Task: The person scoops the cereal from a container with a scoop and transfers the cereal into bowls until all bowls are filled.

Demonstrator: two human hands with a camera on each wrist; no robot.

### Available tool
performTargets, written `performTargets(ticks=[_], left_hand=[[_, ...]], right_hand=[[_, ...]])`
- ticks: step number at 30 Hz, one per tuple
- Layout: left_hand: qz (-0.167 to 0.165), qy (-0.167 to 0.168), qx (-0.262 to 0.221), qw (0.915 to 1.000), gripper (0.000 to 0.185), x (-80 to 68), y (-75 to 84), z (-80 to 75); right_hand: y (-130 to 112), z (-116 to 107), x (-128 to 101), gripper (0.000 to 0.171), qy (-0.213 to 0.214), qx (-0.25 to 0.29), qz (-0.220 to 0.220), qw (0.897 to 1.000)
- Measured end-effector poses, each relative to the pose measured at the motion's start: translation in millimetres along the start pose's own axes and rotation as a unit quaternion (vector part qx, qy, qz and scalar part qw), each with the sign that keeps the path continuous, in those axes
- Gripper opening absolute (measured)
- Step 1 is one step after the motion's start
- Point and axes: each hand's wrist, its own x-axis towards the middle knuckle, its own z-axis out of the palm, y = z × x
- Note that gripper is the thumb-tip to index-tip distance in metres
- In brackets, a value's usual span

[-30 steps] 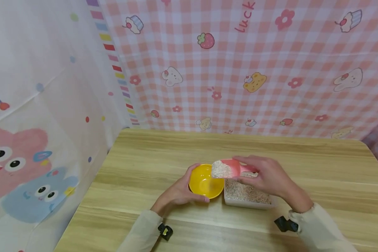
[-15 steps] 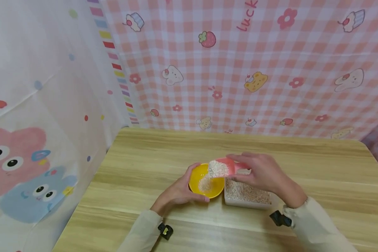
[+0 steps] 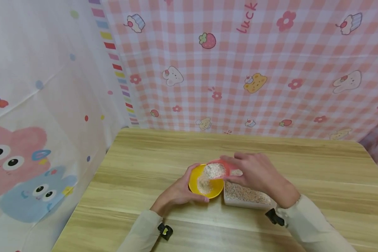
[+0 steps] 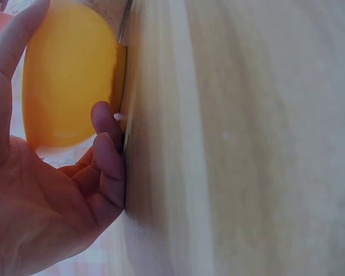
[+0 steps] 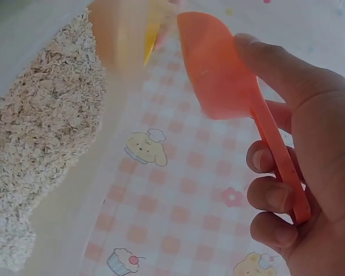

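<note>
A: Where's your right hand (image 3: 255,173) rn?

B: Over the yellow bowl (image 3: 206,182), w/ fingers curled round the pink scoop (image 3: 218,168) handle. Scoop's tipped, oats (image 3: 204,180) spilling from it into the bowl.

A: And your left hand (image 3: 176,192)?

B: Cupped round the bowl's left side, thumb on the near rim, fingers at the far rim. Bowl sits on the table (image 3: 138,164), just left of the clear container (image 3: 247,197) of oats, touching or nearly so. Your right wrist hangs above that container.
</note>
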Motion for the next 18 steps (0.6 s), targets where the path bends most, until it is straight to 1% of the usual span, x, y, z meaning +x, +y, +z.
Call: performTargets(ticks=[5, 10, 14, 18], left_hand=[[0.001, -0.001, -0.007, 1.0, 0.115, 0.3, -1.1, 0.0], [-0.002, -0.003, -0.007, 1.0, 0.114, 0.1, -1.3, -0.4], [-0.004, -0.003, -0.001, 1.0, 0.113, 0.1, -1.0, -0.7], [-0.004, -0.004, 0.001, 1.0, 0.113, 1.4, -1.7, 0.1]], right_hand=[[-3, 1, 3, 0.057, 0.018, -0.041, -0.03, 0.999], [-7, 3, 6, 0.057, 0.039, -0.072, -0.058, 0.995], [-11, 4, 10, 0.057, 0.057, -0.101, -0.085, 0.99], [-16, 4, 13, 0.056, 0.063, -0.136, -0.103, 0.983]])
